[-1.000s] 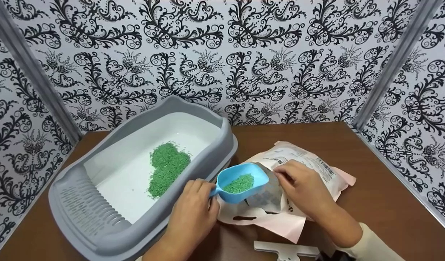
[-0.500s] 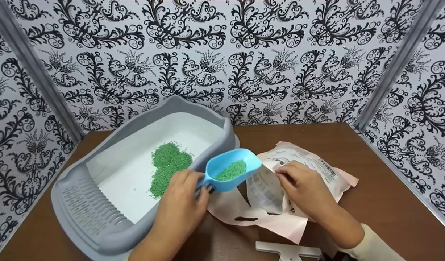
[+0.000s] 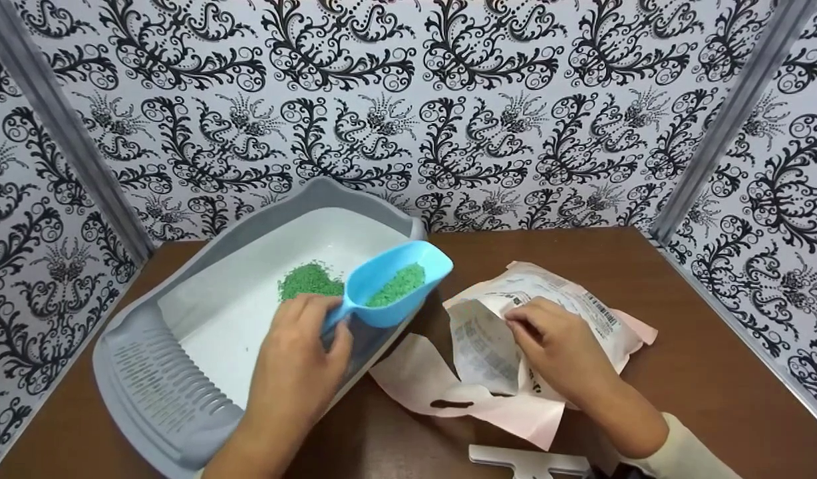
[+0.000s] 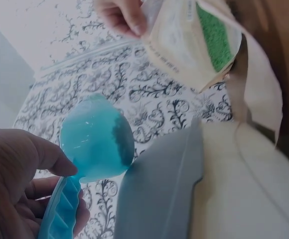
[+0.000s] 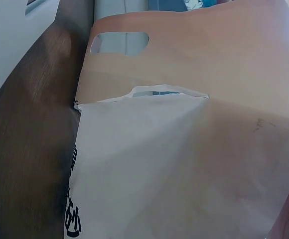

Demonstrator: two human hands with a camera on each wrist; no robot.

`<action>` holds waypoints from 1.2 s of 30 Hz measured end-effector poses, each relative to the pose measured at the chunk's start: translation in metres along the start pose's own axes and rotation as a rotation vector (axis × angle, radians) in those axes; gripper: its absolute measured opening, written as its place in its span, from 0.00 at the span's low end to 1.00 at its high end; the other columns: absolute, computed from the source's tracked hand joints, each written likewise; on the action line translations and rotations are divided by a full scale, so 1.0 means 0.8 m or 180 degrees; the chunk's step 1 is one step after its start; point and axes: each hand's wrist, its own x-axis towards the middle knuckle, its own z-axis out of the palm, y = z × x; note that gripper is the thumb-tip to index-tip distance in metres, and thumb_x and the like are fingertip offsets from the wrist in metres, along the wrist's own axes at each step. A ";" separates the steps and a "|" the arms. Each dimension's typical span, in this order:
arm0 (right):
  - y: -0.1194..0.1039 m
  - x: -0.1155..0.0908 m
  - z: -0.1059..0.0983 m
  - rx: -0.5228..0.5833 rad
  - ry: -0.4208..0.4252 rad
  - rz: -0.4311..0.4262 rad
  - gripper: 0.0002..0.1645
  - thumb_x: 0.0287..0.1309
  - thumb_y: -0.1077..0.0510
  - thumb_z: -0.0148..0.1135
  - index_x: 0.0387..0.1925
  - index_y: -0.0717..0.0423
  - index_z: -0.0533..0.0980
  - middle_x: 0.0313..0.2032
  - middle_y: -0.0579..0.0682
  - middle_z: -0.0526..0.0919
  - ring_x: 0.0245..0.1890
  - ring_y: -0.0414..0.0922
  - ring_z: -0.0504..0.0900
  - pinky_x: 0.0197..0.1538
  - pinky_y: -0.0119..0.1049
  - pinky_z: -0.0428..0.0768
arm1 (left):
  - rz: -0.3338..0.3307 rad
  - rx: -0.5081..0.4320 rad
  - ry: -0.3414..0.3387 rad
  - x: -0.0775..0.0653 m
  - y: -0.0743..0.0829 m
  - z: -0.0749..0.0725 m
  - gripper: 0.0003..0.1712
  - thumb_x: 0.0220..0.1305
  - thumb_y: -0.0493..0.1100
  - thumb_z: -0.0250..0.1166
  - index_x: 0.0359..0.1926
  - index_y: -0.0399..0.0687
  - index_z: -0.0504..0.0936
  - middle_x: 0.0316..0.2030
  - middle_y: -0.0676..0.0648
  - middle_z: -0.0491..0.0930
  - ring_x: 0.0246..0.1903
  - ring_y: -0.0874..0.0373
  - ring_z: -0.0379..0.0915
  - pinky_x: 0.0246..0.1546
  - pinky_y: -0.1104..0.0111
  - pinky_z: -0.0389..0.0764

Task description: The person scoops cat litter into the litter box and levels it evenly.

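Observation:
My left hand (image 3: 285,366) grips the handle of a light blue scoop (image 3: 390,317) holding green pellets (image 3: 400,285). The scoop hangs above the right rim of a grey litter box (image 3: 175,436); the left wrist view shows its translucent underside (image 4: 87,149). On the box's white floor lies a heap of green pellets (image 3: 307,279), partly hidden by the hand and scoop. My right hand (image 3: 558,342) pinches the mouth edge of a pale pink litter bag (image 3: 548,283), holding it up. Green pellets (image 4: 215,40) show inside the bag in the left wrist view.
A white bag clip (image 3: 525,459) lies at the front edge of the brown table (image 3: 608,266). The bag's torn flap with a handle slot (image 3: 415,382) spreads toward the box. Patterned panels (image 3: 408,133) stand behind and at both sides.
My left hand has carried the loaded scoop up and leftward, from over the bag's mouth to over the litter box's right rim. The right hand keeps its hold on the bag.

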 end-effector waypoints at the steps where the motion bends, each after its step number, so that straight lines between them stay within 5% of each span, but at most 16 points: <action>1: 0.000 0.000 0.000 0.0002 -0.0004 0.0001 0.11 0.49 0.68 0.68 0.35 0.53 0.83 0.33 0.39 0.83 0.36 0.33 0.80 0.42 0.17 0.74 | -0.0022 0.0000 0.0022 0.001 -0.001 -0.002 0.15 0.49 0.34 0.69 0.41 0.41 0.82 0.39 0.47 0.80 0.41 0.54 0.73 0.43 0.65 0.80; 13: 0.001 -0.002 -0.001 -0.0051 -0.0089 0.0114 0.10 0.50 0.67 0.69 0.35 0.52 0.83 0.33 0.39 0.83 0.36 0.32 0.80 0.43 0.16 0.73 | -0.0234 0.0011 0.0186 0.011 -0.025 -0.017 0.15 0.48 0.32 0.68 0.41 0.39 0.82 0.38 0.44 0.81 0.38 0.52 0.72 0.41 0.61 0.78; 22: -0.001 0.001 0.001 0.0002 -0.0094 0.0126 0.09 0.52 0.66 0.68 0.35 0.50 0.84 0.34 0.39 0.83 0.38 0.32 0.81 0.44 0.16 0.73 | -0.0381 0.0047 0.0050 0.015 -0.043 -0.034 0.15 0.52 0.33 0.66 0.44 0.35 0.81 0.40 0.41 0.81 0.41 0.48 0.73 0.45 0.56 0.77; 36: 0.000 -0.002 0.000 -0.0009 -0.0128 0.0151 0.10 0.52 0.65 0.68 0.35 0.49 0.84 0.33 0.38 0.83 0.36 0.32 0.80 0.40 0.26 0.79 | -0.0785 0.0238 -0.0813 0.047 -0.085 -0.083 0.17 0.61 0.38 0.61 0.50 0.35 0.77 0.44 0.37 0.79 0.43 0.44 0.74 0.44 0.51 0.79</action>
